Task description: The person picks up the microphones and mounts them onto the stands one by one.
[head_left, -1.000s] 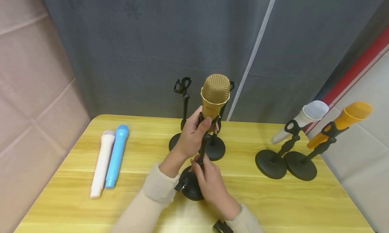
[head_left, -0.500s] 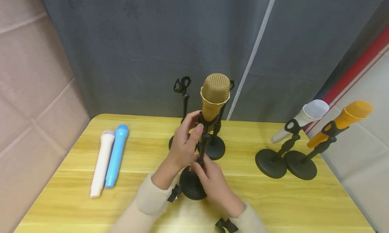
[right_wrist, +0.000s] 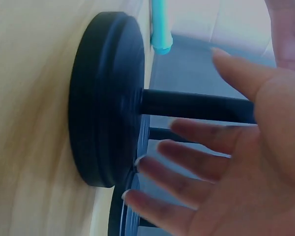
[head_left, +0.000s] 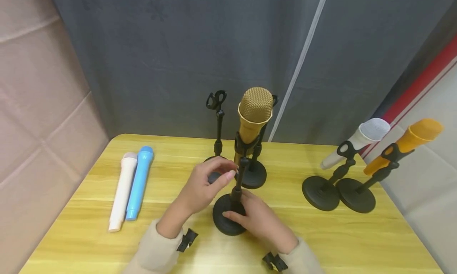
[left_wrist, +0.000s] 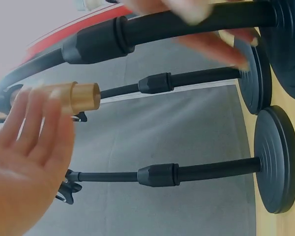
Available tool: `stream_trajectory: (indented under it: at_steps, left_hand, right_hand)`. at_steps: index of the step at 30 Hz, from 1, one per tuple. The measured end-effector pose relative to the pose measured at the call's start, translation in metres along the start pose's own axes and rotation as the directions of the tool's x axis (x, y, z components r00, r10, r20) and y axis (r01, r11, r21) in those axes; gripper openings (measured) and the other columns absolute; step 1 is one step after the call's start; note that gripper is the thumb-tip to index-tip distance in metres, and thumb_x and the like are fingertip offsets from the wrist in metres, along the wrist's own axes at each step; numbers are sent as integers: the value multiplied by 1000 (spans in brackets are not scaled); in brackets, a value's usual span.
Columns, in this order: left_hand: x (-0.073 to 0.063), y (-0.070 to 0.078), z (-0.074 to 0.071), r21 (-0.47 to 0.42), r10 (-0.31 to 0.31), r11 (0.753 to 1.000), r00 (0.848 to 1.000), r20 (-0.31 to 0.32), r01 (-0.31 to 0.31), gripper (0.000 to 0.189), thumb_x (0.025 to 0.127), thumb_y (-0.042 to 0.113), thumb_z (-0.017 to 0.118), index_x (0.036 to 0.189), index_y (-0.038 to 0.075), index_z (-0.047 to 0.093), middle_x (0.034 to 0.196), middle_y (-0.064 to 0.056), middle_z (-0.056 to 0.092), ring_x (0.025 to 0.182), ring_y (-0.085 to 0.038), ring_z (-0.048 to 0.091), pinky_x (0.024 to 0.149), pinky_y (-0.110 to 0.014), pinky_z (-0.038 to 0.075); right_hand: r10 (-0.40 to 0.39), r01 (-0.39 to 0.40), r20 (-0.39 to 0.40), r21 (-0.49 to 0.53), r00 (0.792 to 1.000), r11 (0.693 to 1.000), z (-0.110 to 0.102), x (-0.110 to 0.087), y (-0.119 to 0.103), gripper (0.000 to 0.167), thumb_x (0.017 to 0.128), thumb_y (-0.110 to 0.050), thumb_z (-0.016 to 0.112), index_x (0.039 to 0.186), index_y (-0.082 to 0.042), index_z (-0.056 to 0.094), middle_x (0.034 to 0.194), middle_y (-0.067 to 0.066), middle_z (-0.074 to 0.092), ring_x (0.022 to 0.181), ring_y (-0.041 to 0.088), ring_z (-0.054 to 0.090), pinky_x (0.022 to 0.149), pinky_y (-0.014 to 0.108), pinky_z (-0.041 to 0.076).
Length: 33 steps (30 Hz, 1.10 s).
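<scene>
A gold microphone (head_left: 254, 111) sits in the clip of a black microphone stand (head_left: 228, 220) at the middle of the table, its mesh head up. My left hand (head_left: 201, 186) is beside the stand's pole with fingers loosely bent, holding nothing; the left wrist view shows its fingers extended near the gold handle (left_wrist: 83, 97). Low by the base, my right hand (head_left: 262, 216) has its thumb and fingers spread on either side of the pole (right_wrist: 196, 105), not gripping it. Whether it touches the pole or base, I cannot tell.
Two stands with bare clips (head_left: 216, 100) are behind the gold microphone. At right, a white microphone (head_left: 360, 137) and an orange microphone (head_left: 410, 143) sit in stands. A white microphone (head_left: 122, 192) and a blue microphone (head_left: 140, 182) lie at left.
My left hand has let go of the gold microphone and clip and moved down and left. My right hand has slid down from the pole toward the base, its fingers loosened.
</scene>
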<state>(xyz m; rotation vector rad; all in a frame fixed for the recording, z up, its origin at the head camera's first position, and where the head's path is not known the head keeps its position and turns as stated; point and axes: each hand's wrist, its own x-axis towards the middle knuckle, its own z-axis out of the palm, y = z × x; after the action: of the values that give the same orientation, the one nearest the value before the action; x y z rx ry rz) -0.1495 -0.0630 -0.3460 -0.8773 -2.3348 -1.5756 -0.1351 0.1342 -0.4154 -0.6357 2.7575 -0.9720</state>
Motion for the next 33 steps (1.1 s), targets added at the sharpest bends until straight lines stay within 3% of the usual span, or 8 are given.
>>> stream_trajectory:
  at_steps: [2, 5, 10, 15, 19, 28, 33]
  left_hand:
    - [-2, 0, -2, 9, -44, 999, 993, 107, 44, 25, 101, 23, 61, 123, 14, 68, 118, 1, 72, 107, -14, 68, 93, -36, 59]
    - [-4, -1, -2, 44, -96, 995, 966, 241, 88, 32, 100, 31, 63, 129, 17, 66, 126, 4, 70, 117, -15, 66, 102, -41, 55]
    - [-4, -9, 6, 112, -116, 991, 923, 367, 79, 35, 99, 38, 65, 129, 19, 66, 127, 7, 70, 120, -13, 64, 106, -39, 52]
    - [-4, -17, 13, 102, -135, 990, 908, 397, 102, 30, 99, 24, 66, 128, 14, 68, 127, 2, 72, 120, -11, 66, 105, -33, 53]
    - [-3, -19, 15, 59, -152, 988, 904, 399, 140, 26, 99, 15, 65, 124, 11, 70, 125, 0, 73, 118, -12, 68, 102, -26, 54]
    - [-3, -22, 14, 46, -108, 994, 920, 377, 98, 21, 97, 17, 69, 117, 12, 73, 116, -1, 76, 115, -12, 70, 97, -21, 55]
    - [-3, -22, 12, 40, -122, 993, 919, 374, 115, 23, 97, 20, 69, 116, 9, 73, 115, -3, 76, 112, -13, 71, 94, -19, 55]
  right_hand:
    - [11, -9, 48, -42, 999, 999, 1, -1, 1, 77, 90, -55, 71, 142, -1, 54, 141, 16, 61, 128, 31, 62, 104, 49, 52]
    - [14, -8, 79, -82, 997, 997, 4, -2, 2, 81, 86, -53, 76, 144, -2, 52, 142, 16, 60, 128, 30, 62, 105, 49, 52]
    - [8, 2, 79, -114, 997, 994, 10, -3, 4, 90, 73, -44, 90, 145, -6, 50, 144, 13, 58, 128, 28, 62, 105, 47, 52]
    - [16, -2, 81, -171, 997, 985, 15, -4, 6, 103, 65, -43, 94, 148, -6, 48, 151, 14, 52, 128, 28, 61, 101, 46, 54]
    - [23, -7, 80, -196, 997, 981, 18, -5, 8, 102, 64, -45, 94, 146, -3, 51, 152, 16, 51, 129, 29, 61, 101, 46, 54]
    - [37, -24, 62, -206, 997, 978, 18, -3, 6, 104, 62, -48, 94, 144, 0, 52, 147, 17, 56, 127, 30, 62, 101, 46, 54]
    - [43, -27, 71, -207, 997, 978, 17, -2, 4, 104, 63, -48, 94, 145, -1, 51, 149, 17, 55, 128, 30, 61, 102, 47, 54]
